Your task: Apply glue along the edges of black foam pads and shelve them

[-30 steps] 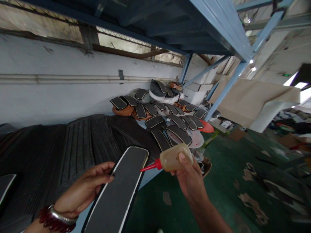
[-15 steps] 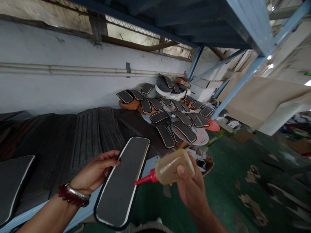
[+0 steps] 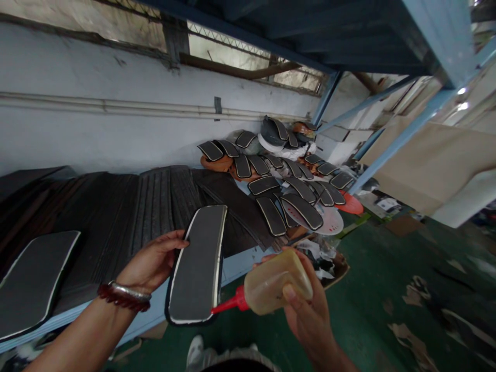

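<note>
- A dark grey oblong panel with black rim and a pale line along its border (image 3: pixel 197 263) is in front of the person, at the near edge of the bench; its long side goes away from the body.
- The left hand (image 3: pixel 157 261) is grasping this panel by its left long edge, with the thumb on the face; part of the fingers is hidden.
- The right hand (image 3: pixel 310 305) is closed around a translucent yellowish plastic bottle (image 3: pixel 277 283), which is tilted, with its pointed red nozzle (image 3: pixel 232 301) directed to the left and slightly down.
- The tip of the nozzle is at the near right corner of the panel; I cannot tell whether it touches the surface.
- On the left wrist there are a dark red beaded bracelet (image 3: pixel 122 299) and a silver-coloured bangle (image 3: pixel 135 293).
- To the left, a second grey panel with the same pale line (image 3: pixel 36 284) lies on a row of dark stacked sheets (image 3: pixel 106 206).
- These sheets rest on a light blue bench (image 3: pixel 237 266), beside a white wall (image 3: pixel 116 137).
- Farther along, many similar bordered panels (image 3: pixel 302 211) lie spread over orange-brown pieces and pale discs.
- Above is a blue metal shelf (image 3: pixel 302 39); below is a green floor (image 3: pixel 372 294), with a white shoe (image 3: pixel 195 347) near the bottom.
</note>
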Demonstrator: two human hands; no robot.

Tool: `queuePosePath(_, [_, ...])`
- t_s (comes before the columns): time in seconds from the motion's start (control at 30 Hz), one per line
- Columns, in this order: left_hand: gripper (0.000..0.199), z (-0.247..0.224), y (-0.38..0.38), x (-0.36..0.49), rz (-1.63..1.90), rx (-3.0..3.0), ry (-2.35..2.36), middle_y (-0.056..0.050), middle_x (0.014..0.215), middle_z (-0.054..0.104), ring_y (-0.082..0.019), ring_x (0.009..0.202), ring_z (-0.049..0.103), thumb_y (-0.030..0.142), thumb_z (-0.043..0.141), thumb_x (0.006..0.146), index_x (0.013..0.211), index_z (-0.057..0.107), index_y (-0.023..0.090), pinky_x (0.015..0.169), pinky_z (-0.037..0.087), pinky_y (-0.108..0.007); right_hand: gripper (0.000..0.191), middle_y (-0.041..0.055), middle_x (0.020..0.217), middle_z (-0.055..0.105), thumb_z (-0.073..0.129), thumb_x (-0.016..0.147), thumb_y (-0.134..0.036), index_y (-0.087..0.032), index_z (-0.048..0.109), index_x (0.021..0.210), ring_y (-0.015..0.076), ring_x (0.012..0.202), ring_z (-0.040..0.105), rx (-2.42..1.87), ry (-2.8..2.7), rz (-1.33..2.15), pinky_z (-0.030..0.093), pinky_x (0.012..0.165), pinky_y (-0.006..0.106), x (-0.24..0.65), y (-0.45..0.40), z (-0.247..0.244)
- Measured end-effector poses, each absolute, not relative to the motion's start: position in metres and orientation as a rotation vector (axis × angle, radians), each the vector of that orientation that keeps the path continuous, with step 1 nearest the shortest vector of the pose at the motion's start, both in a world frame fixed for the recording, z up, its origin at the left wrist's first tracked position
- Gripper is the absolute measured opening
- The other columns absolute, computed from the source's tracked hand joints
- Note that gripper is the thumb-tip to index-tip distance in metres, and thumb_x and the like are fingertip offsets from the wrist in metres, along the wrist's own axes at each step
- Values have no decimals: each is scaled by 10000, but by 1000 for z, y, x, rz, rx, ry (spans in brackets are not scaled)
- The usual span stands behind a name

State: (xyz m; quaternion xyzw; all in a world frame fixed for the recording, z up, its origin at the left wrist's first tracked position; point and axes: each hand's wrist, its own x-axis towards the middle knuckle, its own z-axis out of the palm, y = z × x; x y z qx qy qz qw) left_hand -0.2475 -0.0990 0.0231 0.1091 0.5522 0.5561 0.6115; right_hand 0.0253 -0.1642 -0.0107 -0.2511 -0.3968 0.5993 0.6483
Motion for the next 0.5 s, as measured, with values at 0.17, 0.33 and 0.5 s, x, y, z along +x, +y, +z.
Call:
queuePosePath(0.17, [228, 16, -109, -252, 1340, 238, 1233, -29, 617, 688, -153, 488, 666, -95, 585, 678, 712, 655, 118, 473, 576, -220, 483, 109, 1175, 680, 757, 877, -257, -283, 553, 1314, 291, 1033, 676, -557, -876, 1321, 559, 901, 480, 33, -155, -17])
queuePosePath(0.33, [272, 17, -121, -242, 1447, -2, 1251, 7, 502, 614, -105, 338, 547, -110, 503, 715, 655, 611, 132, 355, 489, -170, 476, 131, 1146, 689, 800, 830, -269, -252, 593, 1258, 319, 1017, 678, -626, -761, 1175, 552, 891, 522, 39, -142, -8])
queuePosePath(0.5, [303, 22, -126, -226, 1505, -111, 1192, -22, 568, 694, -149, 377, 628, -83, 445, 803, 893, 664, 106, 368, 545, -195, 439, 123, 1163, 676, 781, 849, -268, -264, 600, 1249, 306, 1037, 669, -600, -751, 1115, 547, 896, 528, 42, -133, 1])
